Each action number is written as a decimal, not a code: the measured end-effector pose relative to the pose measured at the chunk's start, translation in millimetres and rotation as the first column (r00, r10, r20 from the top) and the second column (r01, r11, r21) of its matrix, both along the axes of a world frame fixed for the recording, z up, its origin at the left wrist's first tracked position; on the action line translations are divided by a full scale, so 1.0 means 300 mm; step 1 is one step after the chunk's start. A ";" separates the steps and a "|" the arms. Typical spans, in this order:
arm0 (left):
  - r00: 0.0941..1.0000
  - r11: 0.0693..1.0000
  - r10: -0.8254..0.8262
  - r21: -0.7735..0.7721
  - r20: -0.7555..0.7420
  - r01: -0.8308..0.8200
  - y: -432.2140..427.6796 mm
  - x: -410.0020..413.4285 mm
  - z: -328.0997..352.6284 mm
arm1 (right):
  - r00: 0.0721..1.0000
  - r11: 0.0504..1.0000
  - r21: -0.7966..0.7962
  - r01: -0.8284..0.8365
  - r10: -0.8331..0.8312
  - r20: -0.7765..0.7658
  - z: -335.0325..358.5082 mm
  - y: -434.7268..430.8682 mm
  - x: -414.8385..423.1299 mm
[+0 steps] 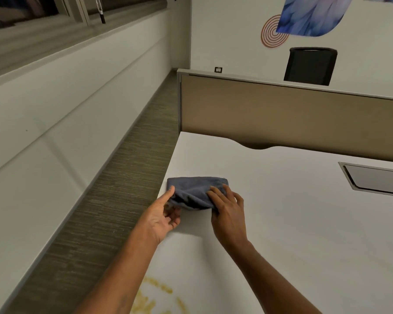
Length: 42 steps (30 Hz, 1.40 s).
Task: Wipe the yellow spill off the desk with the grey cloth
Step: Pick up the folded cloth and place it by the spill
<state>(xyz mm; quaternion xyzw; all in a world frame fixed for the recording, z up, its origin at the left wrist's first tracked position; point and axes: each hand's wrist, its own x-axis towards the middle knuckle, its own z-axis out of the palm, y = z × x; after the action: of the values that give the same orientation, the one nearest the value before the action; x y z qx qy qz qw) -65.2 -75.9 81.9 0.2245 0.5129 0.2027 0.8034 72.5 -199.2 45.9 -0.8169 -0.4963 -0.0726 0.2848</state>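
Grey cloth (196, 191) lies folded by the left edge of the white surface (293, 218), between my hands. Left hand (165, 215) pinches its left corner, thumb on top; right hand (229, 213) grips its near right edge, fingers curled over. Yellow spill (156, 299) sits nearer me, beside my left forearm.

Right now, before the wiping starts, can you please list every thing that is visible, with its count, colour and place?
grey cloth: one, grey, folded, on the desk near its left edge
yellow spill: one, yellow, on the desk at the bottom, apart from the cloth
desk: one, white, centre and right
cable hatch: one, grey, set in the desk, right
partition: one, beige, behind the desk
office chair: one, black, beyond the partition
blue decal: one, far wall
orange ring decal: one, far wall
carpet: one strip, grey-brown, left of the desk
left hand: pinches the cloth's left end
right hand: grips its right end
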 end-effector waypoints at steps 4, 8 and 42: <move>0.998 0.996 -0.067 -0.056 -0.009 0.066 -0.037 -0.023 0.017 | 1.000 1.000 0.019 -0.013 0.013 -0.014 0.021 -0.082 -0.024; 0.970 0.975 -0.220 -0.006 -0.099 0.221 -0.092 -0.046 0.029 | 1.000 0.999 0.030 -0.020 0.020 -0.008 0.052 -0.170 -0.059; 0.783 0.751 -0.611 0.225 -0.116 0.620 -0.821 -0.388 0.001 | 0.971 0.968 -0.128 0.218 -0.228 -0.074 0.045 -1.025 -0.500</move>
<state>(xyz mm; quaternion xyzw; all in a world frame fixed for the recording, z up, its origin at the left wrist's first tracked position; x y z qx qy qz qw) -181.7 -322.4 82.3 0.4840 0.3945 -0.0138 0.7810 -77.6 -506.5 59.3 -0.8854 -0.3917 -0.0387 0.2472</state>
